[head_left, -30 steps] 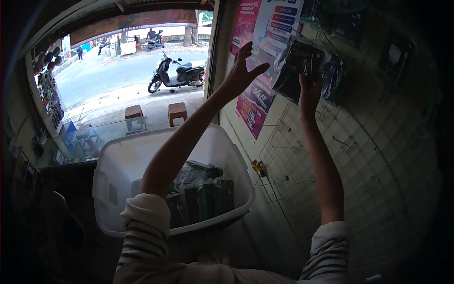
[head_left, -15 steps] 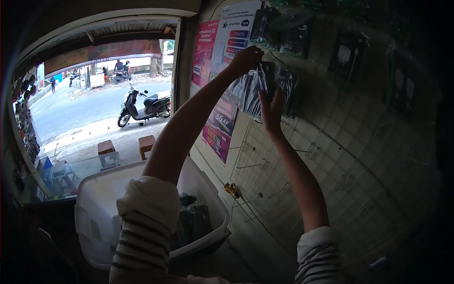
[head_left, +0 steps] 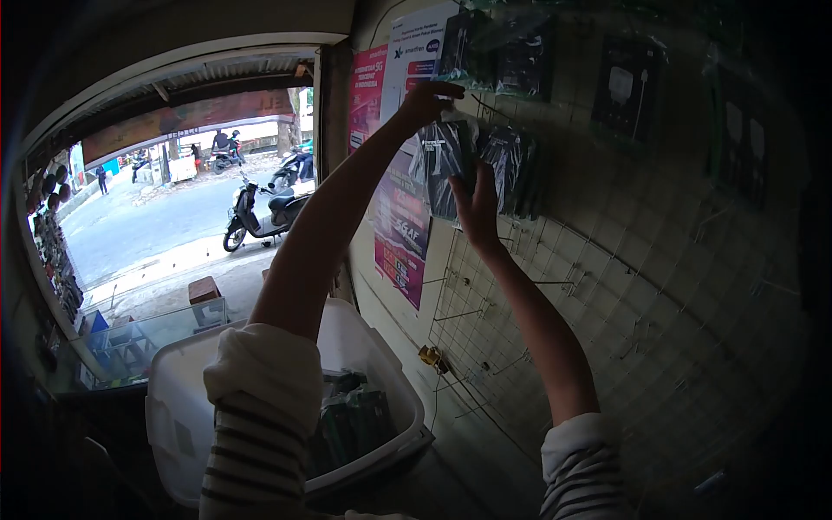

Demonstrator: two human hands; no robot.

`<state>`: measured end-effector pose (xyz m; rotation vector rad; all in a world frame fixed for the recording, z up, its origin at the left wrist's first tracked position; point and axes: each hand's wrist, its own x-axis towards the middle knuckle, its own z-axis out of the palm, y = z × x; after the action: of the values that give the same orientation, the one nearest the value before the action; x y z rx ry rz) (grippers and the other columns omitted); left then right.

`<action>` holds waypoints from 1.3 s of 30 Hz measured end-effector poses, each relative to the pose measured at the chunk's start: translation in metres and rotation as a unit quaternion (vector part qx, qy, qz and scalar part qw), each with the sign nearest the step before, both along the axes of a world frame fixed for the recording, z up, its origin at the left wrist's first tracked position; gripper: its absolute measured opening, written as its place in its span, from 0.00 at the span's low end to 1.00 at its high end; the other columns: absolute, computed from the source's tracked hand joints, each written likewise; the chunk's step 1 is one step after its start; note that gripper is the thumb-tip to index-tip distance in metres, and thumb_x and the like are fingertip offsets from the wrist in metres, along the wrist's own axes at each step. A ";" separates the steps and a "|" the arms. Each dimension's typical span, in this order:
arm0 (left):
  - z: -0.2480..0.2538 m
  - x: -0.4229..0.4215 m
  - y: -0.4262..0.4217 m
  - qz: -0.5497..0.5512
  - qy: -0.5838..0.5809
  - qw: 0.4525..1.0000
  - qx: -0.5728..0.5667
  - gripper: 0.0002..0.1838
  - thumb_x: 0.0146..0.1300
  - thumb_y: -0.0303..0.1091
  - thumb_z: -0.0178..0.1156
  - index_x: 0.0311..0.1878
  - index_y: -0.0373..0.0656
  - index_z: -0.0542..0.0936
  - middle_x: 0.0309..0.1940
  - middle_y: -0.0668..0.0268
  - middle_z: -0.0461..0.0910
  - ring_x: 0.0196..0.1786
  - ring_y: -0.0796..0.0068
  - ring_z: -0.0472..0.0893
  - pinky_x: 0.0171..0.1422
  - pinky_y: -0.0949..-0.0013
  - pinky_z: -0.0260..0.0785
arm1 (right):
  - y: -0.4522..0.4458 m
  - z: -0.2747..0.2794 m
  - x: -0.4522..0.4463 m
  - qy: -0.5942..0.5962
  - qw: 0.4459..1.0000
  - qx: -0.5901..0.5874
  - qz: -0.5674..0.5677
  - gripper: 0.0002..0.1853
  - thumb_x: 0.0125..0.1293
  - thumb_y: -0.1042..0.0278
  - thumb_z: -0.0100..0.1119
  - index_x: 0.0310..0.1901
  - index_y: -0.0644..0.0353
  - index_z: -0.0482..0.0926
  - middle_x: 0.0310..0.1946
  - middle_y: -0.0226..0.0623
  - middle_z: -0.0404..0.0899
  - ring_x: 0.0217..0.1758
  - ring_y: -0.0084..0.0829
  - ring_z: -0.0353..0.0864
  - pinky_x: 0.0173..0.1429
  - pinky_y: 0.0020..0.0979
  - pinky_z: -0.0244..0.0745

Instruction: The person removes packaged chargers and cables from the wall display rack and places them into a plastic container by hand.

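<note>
A dark, flat packet in clear plastic [head_left: 444, 165] is held up in front of the wall rack, white print on its face. At its top edge, my left hand [head_left: 426, 104] pinches the plastic, fingers pointing right beside a wire hook. Lower down, my right hand [head_left: 478, 208] grips the packet's right edge, with the thumb on the front and the other fingers partly hidden. Similar wrapped packets [head_left: 510, 165] hang just to the right of it. Above my left hand hang more dark packets [head_left: 523, 65].
A white plastic tub [head_left: 373, 334] below me holds several dark wrapped packets [head_left: 357, 420]. The wire grid [head_left: 598, 286] has protruding hooks. Posters [head_left: 403, 221] cover the wall at left. A glass case [head_left: 165, 334] stands by the doorway; a motorbike [head_left: 264, 212] is parked outside.
The packet and both hands have shifted slightly left in view, and the packet's front now faces me more. My left fingers have straightened to the right. Another motorbike has appeared on the road.
</note>
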<state>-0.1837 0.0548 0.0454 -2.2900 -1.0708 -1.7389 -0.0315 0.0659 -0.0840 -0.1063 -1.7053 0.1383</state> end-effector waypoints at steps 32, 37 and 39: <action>-0.468 -0.028 -0.477 0.371 -0.469 0.698 -0.394 0.41 0.47 0.29 0.61 0.59 0.42 0.46 0.34 0.63 0.69 0.33 0.73 0.72 0.35 0.72 0.66 | -0.314 -0.317 -0.126 -0.382 0.668 -0.495 0.404 0.25 0.55 0.72 0.52 0.52 0.57 0.52 0.43 0.44 0.62 0.46 0.33 0.63 0.43 0.34 0.64; -0.519 -0.030 -0.500 0.379 -0.344 0.662 -0.547 0.55 0.46 0.27 0.59 0.55 0.40 0.18 0.22 0.53 0.71 0.27 0.68 0.74 0.35 0.69 0.67 | -0.342 -0.391 -0.131 -0.531 0.720 -0.315 0.318 0.32 0.51 0.80 0.49 0.56 0.55 0.46 0.43 0.49 0.58 0.42 0.37 0.63 0.45 0.34 0.62; -0.543 -0.027 -0.497 0.397 -0.239 0.645 -0.607 0.58 0.46 0.30 0.59 0.52 0.38 0.14 0.25 0.48 0.73 0.26 0.65 0.75 0.33 0.68 0.67 | -0.343 -0.404 -0.124 -0.552 0.706 -0.310 0.316 0.35 0.47 0.82 0.50 0.56 0.55 0.45 0.46 0.52 0.53 0.47 0.43 0.59 0.50 0.37 0.59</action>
<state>-0.2110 -0.4418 -0.4979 -0.8913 -3.4002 -1.2346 -0.1558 -0.2767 -0.4883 -0.1006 -2.7686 1.4245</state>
